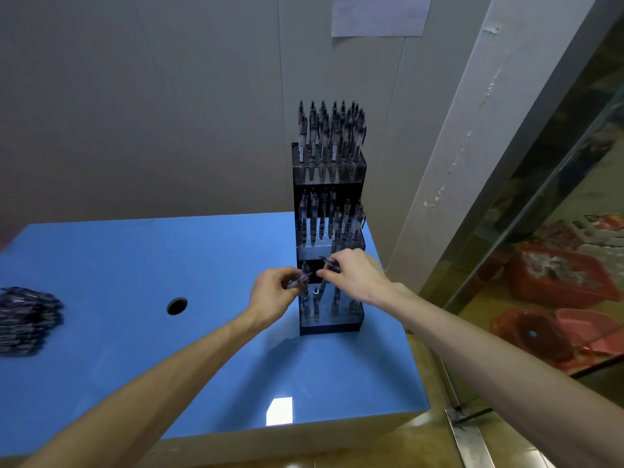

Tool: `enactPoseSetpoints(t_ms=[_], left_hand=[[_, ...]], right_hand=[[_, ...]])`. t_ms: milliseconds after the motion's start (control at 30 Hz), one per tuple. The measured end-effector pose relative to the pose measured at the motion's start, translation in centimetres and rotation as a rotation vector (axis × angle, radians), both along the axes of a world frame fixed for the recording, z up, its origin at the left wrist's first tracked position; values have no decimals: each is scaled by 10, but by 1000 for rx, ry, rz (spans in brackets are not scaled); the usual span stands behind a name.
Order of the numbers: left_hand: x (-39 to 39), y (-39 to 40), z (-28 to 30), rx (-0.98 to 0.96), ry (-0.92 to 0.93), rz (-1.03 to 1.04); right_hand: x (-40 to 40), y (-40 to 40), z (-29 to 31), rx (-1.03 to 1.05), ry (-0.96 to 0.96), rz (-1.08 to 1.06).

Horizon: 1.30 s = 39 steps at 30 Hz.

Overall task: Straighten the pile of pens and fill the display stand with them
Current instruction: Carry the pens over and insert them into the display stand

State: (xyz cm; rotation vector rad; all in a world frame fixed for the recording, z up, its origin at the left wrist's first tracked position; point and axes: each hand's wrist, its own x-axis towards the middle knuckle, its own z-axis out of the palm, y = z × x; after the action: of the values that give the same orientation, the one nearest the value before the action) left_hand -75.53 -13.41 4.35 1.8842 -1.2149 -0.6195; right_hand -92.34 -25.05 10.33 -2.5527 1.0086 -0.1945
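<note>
Display stand (329, 327) stands at the worktop's (135, 258) 3 o'clock edge, three tiers. Top tier looks full of upright pens; middle tier mostly full; bottom tier holds only a few, several holes apparently open. Left hand (271, 292) grips a small bundle of pens (300, 280) just in front of the bottom tier. Right hand (354, 271) pinches a single pen (328, 261), tilted, above the bottom tier, not yet seated. Pile of pens (27, 319) lies at the 9 o'clock edge, roughly aligned. Judgement: well over halfway; bottom tier and remaining pile left.
</note>
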Motion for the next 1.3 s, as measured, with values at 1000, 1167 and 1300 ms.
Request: enactPoseSetpoints(t_ms=[1000,1167,1300], left_hand=[[15,9,-5,75,-11,-81],[17,9,9,-12,111,-39],[14,2,20,-51,164,48]], right_hand=[[19,6,0,-19,187,75],[22,8,-2,-54,260,120],[15,3,6,95,70,97]])
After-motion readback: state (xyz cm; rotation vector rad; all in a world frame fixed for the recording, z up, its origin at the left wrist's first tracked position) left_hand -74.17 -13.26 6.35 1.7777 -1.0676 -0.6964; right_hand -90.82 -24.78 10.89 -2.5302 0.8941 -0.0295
